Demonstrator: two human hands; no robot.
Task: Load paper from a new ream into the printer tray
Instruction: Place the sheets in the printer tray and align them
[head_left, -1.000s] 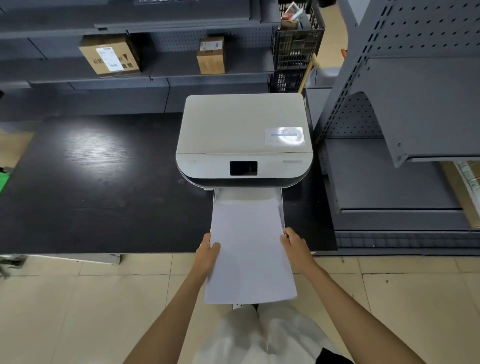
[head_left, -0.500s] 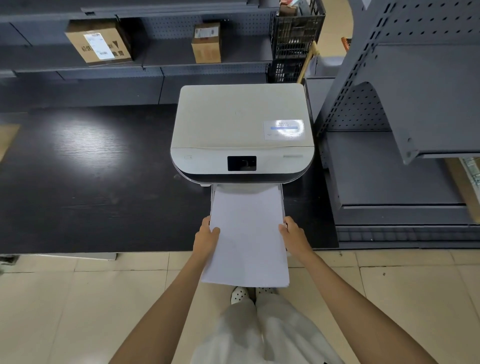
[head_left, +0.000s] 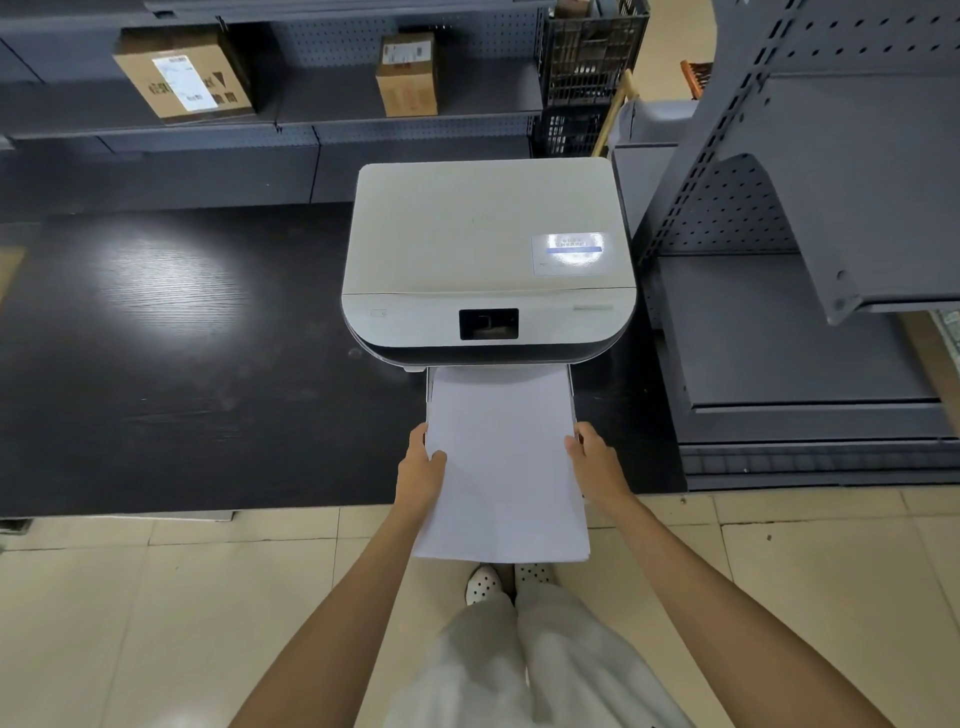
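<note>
A white printer (head_left: 488, 249) sits on a low black platform (head_left: 182, 364). Its pulled-out paper tray (head_left: 571, 384) sticks out from under the front. A stack of white paper (head_left: 501, 467) lies lengthwise over the tray, its far end against the printer's front and its near end hanging past the platform edge. My left hand (head_left: 422, 470) grips the stack's left edge, thumb on top. My right hand (head_left: 597, 460) holds the right edge. The tray floor is hidden under the sheets.
Grey metal shelving (head_left: 810, 234) stands close on the right of the printer. Behind are shelves with two cardboard boxes (head_left: 184, 75) and a black wire crate (head_left: 592, 52). Beige floor tiles (head_left: 156, 623) lie below, with my feet under the paper.
Both hands have pushed the paper stack forward toward the printer; more of it now lies over the tray and less hangs toward me.
</note>
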